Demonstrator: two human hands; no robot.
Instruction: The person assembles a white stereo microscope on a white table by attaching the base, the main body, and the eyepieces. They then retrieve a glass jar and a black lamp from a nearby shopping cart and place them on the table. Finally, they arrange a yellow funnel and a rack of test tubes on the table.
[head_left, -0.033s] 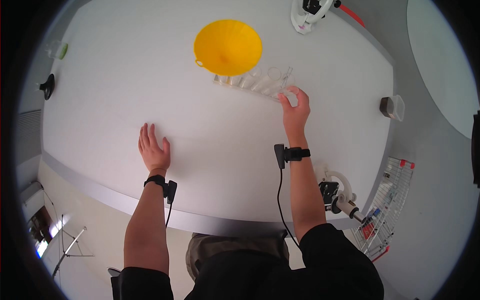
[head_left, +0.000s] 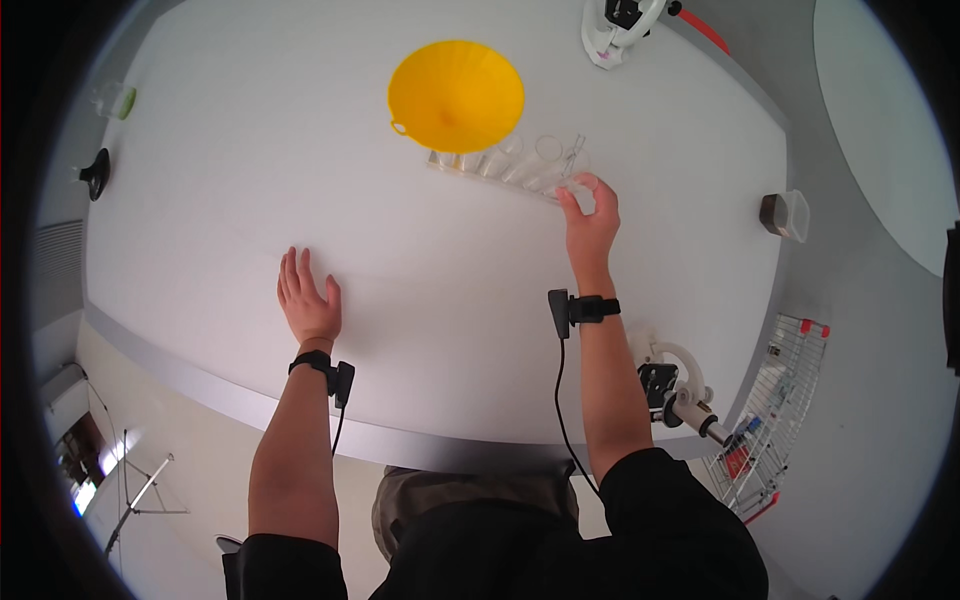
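On the white table a clear test tube rack (head_left: 490, 172) holds several clear tubes in a slanting row. My right hand (head_left: 595, 205) is closed at its right end, thumb and fingers curled round the rack's end; the exact grip is partly hidden. A thin clear glass tube (head_left: 578, 150) sticks up just beyond the fingertips. Behind the rack's left part is a large yellow funnel (head_left: 455, 95) with a small loop on its rim, covering some tube tops. My left hand (head_left: 308, 300) lies flat on the table with fingers stretched out, holding nothing.
A white microscope (head_left: 680, 385) stands by my right forearm, another white instrument (head_left: 610, 40) at the far edge. A small clear container with dark contents (head_left: 783, 215) is at the right edge. A green-lidded jar (head_left: 118, 100) and a black object (head_left: 95, 174) sit far left.
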